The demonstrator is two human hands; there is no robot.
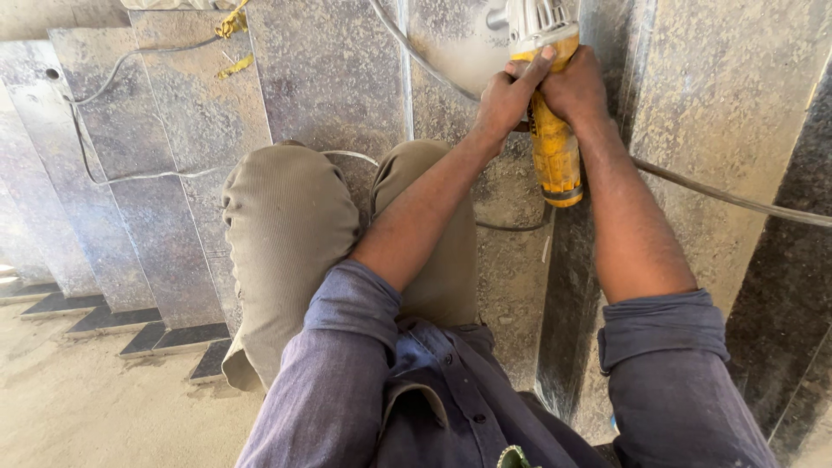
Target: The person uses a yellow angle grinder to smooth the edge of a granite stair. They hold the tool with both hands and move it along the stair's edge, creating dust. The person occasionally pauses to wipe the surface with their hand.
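Note:
A yellow angle grinder [553, 147] with a pale metal head points away from me over dusty grey stone slabs [334, 78]. My left hand [504, 97] is wrapped around the upper part of its body, fingers over the top. Opposite it, my right hand [574, 85] clasps the same body from the right side. Both hands are closed on the tool. The disc is hidden beyond the top edge. My knees in khaki trousers [290, 234] are bent over the slabs beneath my arms.
Several polished granite slabs [147, 199] lie side by side in a stepped row on the left, ending at a sandy floor [78, 390]. A grey power cable [737, 201] runs off to the right; another thin cable [113, 78] loops across the left slabs.

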